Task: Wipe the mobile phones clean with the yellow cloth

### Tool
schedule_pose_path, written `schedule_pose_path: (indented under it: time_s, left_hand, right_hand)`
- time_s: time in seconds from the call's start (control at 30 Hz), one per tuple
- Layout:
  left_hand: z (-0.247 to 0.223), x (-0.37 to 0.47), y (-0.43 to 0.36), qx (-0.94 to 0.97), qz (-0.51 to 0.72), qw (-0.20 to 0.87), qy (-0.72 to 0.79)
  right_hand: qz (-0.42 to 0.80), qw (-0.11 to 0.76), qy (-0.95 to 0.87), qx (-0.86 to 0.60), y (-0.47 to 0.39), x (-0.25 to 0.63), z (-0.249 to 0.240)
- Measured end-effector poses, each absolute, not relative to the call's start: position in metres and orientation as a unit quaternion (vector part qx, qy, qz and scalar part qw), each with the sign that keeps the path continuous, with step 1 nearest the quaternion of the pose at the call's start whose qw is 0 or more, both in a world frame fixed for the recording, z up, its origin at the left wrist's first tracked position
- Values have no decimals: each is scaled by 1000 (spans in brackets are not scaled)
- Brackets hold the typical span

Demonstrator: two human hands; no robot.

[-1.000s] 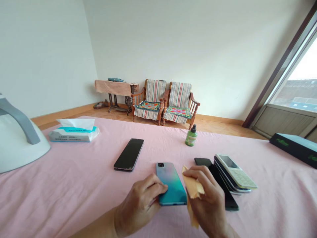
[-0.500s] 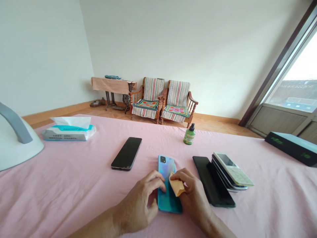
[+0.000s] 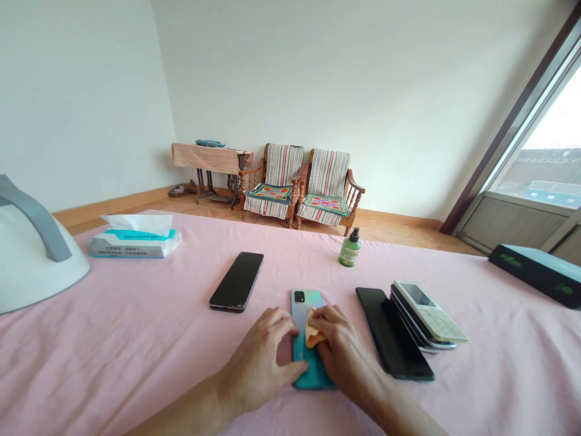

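Note:
A blue-green phone (image 3: 302, 351) lies back up on the pink cloth, its camera block at the far end. My left hand (image 3: 261, 360) is at its left edge, the thumb on the near part of the back and the fingers by the side. Pinched in my right hand (image 3: 342, 345) is a small orange-yellow cloth (image 3: 313, 333), pressed on the middle of the phone's back. Part of the phone's right side is hidden under that hand.
On the pink tablecloth (image 3: 149, 339) are a black phone (image 3: 237, 281), a green spray bottle (image 3: 349, 249), another black phone (image 3: 393, 333) beside stacked phones (image 3: 431, 312), a tissue pack (image 3: 134, 242), a white appliance (image 3: 36, 266) and a dark box (image 3: 535, 275).
My right hand has moved the cloth slightly left and up the phone. My left thumb has stretched onto the phone's back. The whole view has shifted slightly.

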State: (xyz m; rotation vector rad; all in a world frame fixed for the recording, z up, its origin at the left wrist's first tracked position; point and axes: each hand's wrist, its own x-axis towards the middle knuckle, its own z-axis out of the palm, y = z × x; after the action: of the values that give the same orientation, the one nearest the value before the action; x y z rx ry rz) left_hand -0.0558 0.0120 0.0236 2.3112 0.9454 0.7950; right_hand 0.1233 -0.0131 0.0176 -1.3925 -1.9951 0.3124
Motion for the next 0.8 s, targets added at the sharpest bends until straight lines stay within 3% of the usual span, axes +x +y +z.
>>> schedule_pose_path:
  time_s: [0.2,0.43,0.8]
  left_hand:
    - [12,-59,14,879,251,222,339]
    - [13,-58,13,882,246,218,336]
    - [28,-59,12,894,197,206,347]
  right_hand:
    - [48,315,-780,-539,11,127,16]
    - [59,329,-795,-506,-26,119,11]
    - [35,350,-760,-546,16,121,5]
